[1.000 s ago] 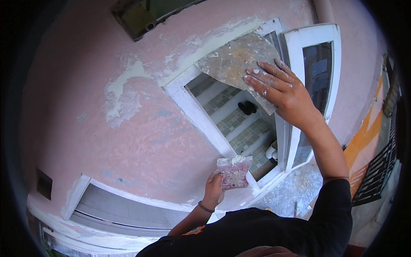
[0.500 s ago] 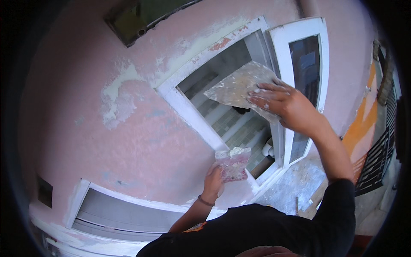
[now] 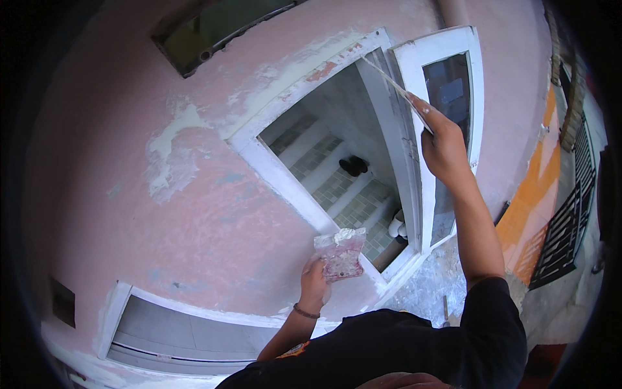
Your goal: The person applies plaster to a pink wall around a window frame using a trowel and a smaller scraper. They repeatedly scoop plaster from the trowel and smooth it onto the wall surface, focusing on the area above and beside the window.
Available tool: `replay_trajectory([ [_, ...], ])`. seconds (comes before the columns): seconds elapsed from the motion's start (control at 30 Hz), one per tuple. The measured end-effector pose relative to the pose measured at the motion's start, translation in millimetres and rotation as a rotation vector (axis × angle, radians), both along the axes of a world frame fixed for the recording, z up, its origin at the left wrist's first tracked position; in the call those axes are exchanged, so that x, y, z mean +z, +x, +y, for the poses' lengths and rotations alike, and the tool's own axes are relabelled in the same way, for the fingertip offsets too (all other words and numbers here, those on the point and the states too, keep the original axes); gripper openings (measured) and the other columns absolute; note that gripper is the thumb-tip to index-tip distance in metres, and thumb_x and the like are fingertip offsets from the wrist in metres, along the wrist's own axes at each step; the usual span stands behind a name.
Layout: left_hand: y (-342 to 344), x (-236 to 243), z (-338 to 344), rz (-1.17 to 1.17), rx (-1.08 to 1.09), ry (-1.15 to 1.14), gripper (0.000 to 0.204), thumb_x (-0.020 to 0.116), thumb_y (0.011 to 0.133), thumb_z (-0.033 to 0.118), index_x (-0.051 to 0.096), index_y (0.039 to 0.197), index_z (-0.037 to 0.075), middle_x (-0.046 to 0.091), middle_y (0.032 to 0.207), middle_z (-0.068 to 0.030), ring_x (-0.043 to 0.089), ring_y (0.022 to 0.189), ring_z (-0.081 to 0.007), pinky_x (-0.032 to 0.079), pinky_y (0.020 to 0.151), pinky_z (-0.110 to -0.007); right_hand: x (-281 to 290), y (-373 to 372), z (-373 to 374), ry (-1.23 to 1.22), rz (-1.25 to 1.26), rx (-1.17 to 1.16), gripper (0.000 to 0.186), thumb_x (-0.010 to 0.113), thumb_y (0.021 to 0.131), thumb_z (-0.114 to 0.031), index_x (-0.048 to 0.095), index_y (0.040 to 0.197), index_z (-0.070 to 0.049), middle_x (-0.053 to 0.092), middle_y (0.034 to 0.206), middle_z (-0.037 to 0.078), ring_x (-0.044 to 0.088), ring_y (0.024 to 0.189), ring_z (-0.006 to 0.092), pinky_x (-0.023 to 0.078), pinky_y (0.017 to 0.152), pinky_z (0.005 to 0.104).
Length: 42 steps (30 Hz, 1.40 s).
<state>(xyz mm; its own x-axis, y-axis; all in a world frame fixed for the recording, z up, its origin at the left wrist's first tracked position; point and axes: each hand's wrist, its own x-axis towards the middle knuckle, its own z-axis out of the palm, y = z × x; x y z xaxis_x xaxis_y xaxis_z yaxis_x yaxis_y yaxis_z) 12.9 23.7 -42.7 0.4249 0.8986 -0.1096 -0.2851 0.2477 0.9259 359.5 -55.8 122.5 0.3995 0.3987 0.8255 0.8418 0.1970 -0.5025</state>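
Note:
My left hand (image 3: 313, 282) is closed on a small stained scraper (image 3: 338, 255) with white paste along its top edge, held before the lower corner of the doorway. Up at the right, my right hand (image 3: 438, 142) grips a wide thin board (image 3: 395, 84), now seen edge-on, between the white door frame (image 3: 246, 142) and the open white glazed door (image 3: 470, 78). Pink wall (image 3: 214, 207) with patches of pale filler surrounds the frame. Inside the doorway, dark footwear (image 3: 354, 165) rests on tiled steps.
A small opening (image 3: 201, 39) is above, and a long white-framed opening (image 3: 181, 327) is at lower left. Orange-painted wall (image 3: 531, 194) and a black railing (image 3: 567, 220) are at right. Pale splattered ground (image 3: 421, 292) lies below the door.
My right hand has turned the board from face-on to edge-on, uncovering the doorway. My left hand and scraper have shifted slightly left. The whole view has shifted a little.

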Motion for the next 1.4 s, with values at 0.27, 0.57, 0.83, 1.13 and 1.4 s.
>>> replay_trajectory([
  [0.27, -4.5, -10.0, 1.4, -0.063, -0.041, 0.004, 0.029, 0.047, 0.096, 0.005, 0.058, 0.122, -0.003, 0.065, 0.114, -0.0119, 0.065, 0.106, -0.0226, 0.053, 0.093, -0.036, 21.2, -8.0, 22.6, 0.073, 0.006, -0.143, 0.061, 0.045, 0.077, 0.009, 0.060, 0.134, -0.008, 0.065, 0.117, 0.026, 0.063, 0.106, 0.0434, 0.051, 0.093, 0.0475],
  [0.57, -23.6, -5.8, 1.0, -0.054, -0.037, -0.039, 0.030, 0.048, 0.096, 0.006, 0.058, 0.122, -0.002, 0.065, 0.114, -0.0116, 0.065, 0.106, -0.0223, 0.052, 0.093, -0.036, 30.6, -33.6, 36.7, 0.019, 0.088, -0.110, 0.063, 0.049, 0.077, 0.011, 0.060, 0.136, -0.008, 0.066, 0.106, 0.031, 0.067, 0.098, 0.0446, 0.051, 0.089, 0.0439],
  [0.83, -39.8, -6.7, 3.8, -0.038, -0.044, -0.054, 0.027, 0.049, 0.095, 0.006, 0.060, 0.118, -0.002, 0.065, 0.112, -0.0099, 0.064, 0.104, -0.0201, 0.051, 0.092, -0.034, 26.6, -85.2, 22.3, -0.032, 0.113, -0.010, 0.062, 0.048, 0.079, 0.013, 0.060, 0.136, -0.008, 0.066, 0.101, 0.031, 0.068, 0.092, 0.0436, 0.053, 0.084, 0.0410],
  [1.13, -50.9, -9.3, 10.9, -0.033, -0.101, -0.030, 0.025, 0.051, 0.094, 0.011, 0.060, 0.116, 0.002, 0.063, 0.110, -0.0084, 0.065, 0.103, -0.0215, 0.056, 0.085, -0.038, 27.1, -124.8, 16.3, -0.019, 0.035, 0.028, 0.063, 0.047, 0.078, 0.014, 0.060, 0.136, -0.006, 0.066, 0.114, 0.029, 0.067, 0.104, 0.0425, 0.052, 0.091, 0.0390],
  [1.4, -53.2, -6.1, 9.4, -0.045, -0.136, -0.067, 0.027, 0.052, 0.095, 0.011, 0.059, 0.118, 0.002, 0.063, 0.110, -0.0089, 0.064, 0.104, -0.0212, 0.055, 0.087, -0.037, 25.2, -167.4, 5.5, -0.072, -0.006, 0.121, 0.066, 0.049, 0.073, 0.016, 0.059, 0.135, -0.005, 0.064, 0.121, 0.029, 0.064, 0.108, 0.0447, 0.052, 0.092, 0.0410],
])
